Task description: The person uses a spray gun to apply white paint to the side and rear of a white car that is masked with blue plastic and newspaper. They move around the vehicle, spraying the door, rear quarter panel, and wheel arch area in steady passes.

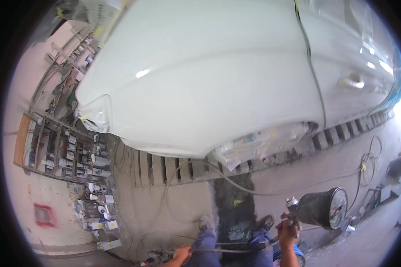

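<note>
At the lower right, my right hand (pixel 286 233) grips a spray gun (pixel 291 204) fitted with a dark paint cup (pixel 314 207). The hose (pixel 224 250) crosses in front of my legs, and my left hand (pixel 184 253) is closed around it at the bottom. Ahead of me stands a car body (pixel 193 83) in smooth pale white, apart from the gun. Masking paper and plastic (pixel 254 143) cover its wheel. Clear film (pixel 95 111) wraps the corner at its left end. A door handle (pixel 351 82) sits on the right panel.
Slatted floor grating (pixel 163 168) runs beneath the car. A loose hose (pixel 247 192) curves over the concrete floor and coils at the right. Shelves with many cans (pixel 98 161) and a cluttered stand (pixel 102 213) line the left wall. A blue object (pixel 297 257) lies by my right arm.
</note>
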Demonstrator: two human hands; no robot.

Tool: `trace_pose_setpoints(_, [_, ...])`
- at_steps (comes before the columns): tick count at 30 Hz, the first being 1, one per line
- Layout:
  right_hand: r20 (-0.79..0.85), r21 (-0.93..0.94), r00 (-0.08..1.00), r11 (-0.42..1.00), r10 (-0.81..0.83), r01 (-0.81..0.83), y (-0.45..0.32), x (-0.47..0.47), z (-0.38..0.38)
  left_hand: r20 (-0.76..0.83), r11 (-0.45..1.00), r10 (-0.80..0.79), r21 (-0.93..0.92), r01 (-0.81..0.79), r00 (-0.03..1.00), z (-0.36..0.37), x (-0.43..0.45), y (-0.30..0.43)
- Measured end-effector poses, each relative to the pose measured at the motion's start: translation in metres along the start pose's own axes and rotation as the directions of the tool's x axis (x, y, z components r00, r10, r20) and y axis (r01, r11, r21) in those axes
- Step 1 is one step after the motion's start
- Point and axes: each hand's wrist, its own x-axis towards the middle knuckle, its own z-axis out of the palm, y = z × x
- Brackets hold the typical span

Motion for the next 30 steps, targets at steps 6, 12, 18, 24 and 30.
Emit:
trace_pose_setpoints(6, [0.102,-0.153,0.926,0.914,-0.363,0.375,-0.054,-0.033,-0.001,-0.039,1.000,0.010,0.009,-0.009,0.999,-0.043,-0.031,-0.005])
trace_pose_setpoints(12, [0.110,0.057,0.974,0.980,-0.196,0.191,-0.143,-0.061,-0.013,-0.081,0.997,0.005,-0.072,-0.011,0.997,-0.065,-0.043,0.015])
trace_pose_setpoints(18, [0.048,0.107,0.970,0.966,-0.240,0.234,-0.217,-0.088,-0.022,0.136,0.998,0.060,0.014,-0.063,0.989,-0.060,-0.016,0.011])
trace_pose_setpoints(24, [-0.033,0.133,0.945,0.936,-0.324,0.325,-0.246,-0.115,-0.041,0.244,0.963,0.215,0.108,-0.247,0.946,-0.061,0.032,0.027])
trace_pose_setpoints(30, [-0.106,0.040,0.950,0.953,-0.294,0.299,-0.213,-0.112,-0.090,0.249,0.970,0.222,0.042,-0.240,0.943,-0.098,0.078,0.126])
